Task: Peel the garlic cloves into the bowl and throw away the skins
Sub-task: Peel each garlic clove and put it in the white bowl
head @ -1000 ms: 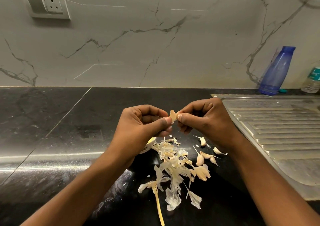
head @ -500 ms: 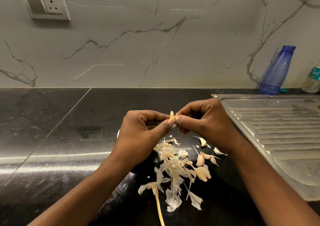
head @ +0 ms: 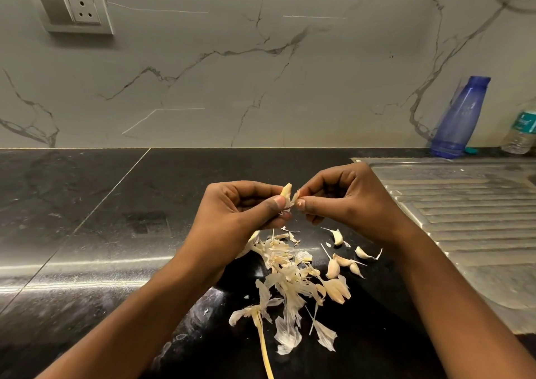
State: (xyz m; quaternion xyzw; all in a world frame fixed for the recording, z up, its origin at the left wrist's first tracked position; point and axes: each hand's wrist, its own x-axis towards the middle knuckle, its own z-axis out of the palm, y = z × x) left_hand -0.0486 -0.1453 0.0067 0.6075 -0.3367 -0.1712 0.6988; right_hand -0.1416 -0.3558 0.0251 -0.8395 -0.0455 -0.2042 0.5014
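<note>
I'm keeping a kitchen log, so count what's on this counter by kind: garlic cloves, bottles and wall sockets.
Garlic cloves: 6, one in the left hand (clove) and five loose on the counter (such as)
Bottles: 2, blue and clear
Wall sockets: 1
Total: 9

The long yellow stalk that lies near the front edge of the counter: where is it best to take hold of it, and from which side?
Grip the stalk at its bare lower length, coming from above with thumb and forefinger. It lies flat, thin and nearly straight there, while its upper end is tangled in the garlic skins, so a pinch there would probably drag skins along.
</note>
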